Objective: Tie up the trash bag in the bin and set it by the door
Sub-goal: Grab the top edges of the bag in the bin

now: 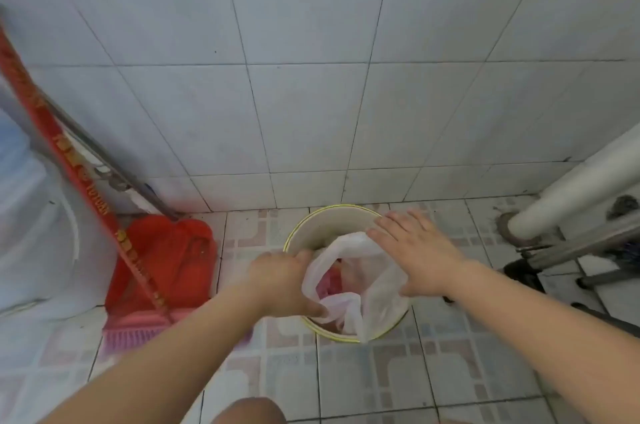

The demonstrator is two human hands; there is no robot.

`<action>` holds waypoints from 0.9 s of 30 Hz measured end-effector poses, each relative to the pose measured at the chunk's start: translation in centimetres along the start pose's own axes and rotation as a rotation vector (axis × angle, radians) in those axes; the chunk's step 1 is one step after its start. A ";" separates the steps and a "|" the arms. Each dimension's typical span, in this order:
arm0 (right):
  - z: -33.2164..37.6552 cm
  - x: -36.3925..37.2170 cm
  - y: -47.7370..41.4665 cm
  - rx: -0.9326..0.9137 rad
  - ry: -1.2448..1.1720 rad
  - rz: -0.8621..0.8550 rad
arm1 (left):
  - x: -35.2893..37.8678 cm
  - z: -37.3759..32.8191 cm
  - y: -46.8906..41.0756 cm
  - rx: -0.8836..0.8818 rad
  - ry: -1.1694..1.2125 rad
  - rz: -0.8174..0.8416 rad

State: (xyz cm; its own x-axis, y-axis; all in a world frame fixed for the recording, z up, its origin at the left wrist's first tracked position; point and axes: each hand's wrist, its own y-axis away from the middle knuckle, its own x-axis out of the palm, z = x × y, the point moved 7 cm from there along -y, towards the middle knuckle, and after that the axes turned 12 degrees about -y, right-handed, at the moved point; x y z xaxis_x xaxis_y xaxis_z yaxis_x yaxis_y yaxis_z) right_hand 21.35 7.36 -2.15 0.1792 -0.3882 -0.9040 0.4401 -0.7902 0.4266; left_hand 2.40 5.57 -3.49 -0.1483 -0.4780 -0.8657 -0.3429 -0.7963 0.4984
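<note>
A round cream bin (322, 226) with a yellow rim stands on the tiled floor against the wall. Inside it sits a translucent white trash bag (377, 288) with pink rubbish showing through its open mouth. My left hand (280, 280) grips the bag's left edge at the bin's rim, fingers curled around the plastic. My right hand (412, 250) lies over the bag's right side with its fingers spread and its thumb pressed against the plastic. The bag's mouth is pulled partly inward, away from the far rim.
A red dustpan (166, 261) and a broom with a red patterned handle (69, 146) lean against the wall at the left. A white pipe (571, 188) and metal frame legs (571, 247) stand at the right. My knee (247, 411) shows at the bottom.
</note>
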 end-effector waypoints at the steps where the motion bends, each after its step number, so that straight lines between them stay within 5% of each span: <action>1: 0.1 0.4 -0.4 0.007 0.062 0.029 | 0.6 -0.2 -0.4 -0.006 -0.015 0.008; 6: -0.5 2.3 -1.4 0.071 0.095 0.045 | 3.6 -1.3 -1.5 -0.040 -0.014 0.039; 16: -1.1 0.2 -0.8 0.098 -0.072 -0.058 | -1.1 2.7 -1.2 -0.175 0.277 -0.196; 21: -0.6 -2.6 0.0 -0.006 -0.103 -0.103 | -3.7 6.0 0.2 -0.179 0.436 -0.206; 27: -5.2 -3.8 0.8 0.122 -0.209 -0.082 | -2.6 9.5 2.0 -0.256 0.467 -0.147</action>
State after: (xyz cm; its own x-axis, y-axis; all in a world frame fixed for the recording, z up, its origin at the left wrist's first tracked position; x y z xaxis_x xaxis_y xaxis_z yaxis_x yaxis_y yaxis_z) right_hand 25.61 10.64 1.48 -0.0444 -0.3999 -0.9155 0.3343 -0.8695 0.3636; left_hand -6.70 8.73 -0.69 0.3311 -0.4220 -0.8440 -0.0834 -0.9040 0.4193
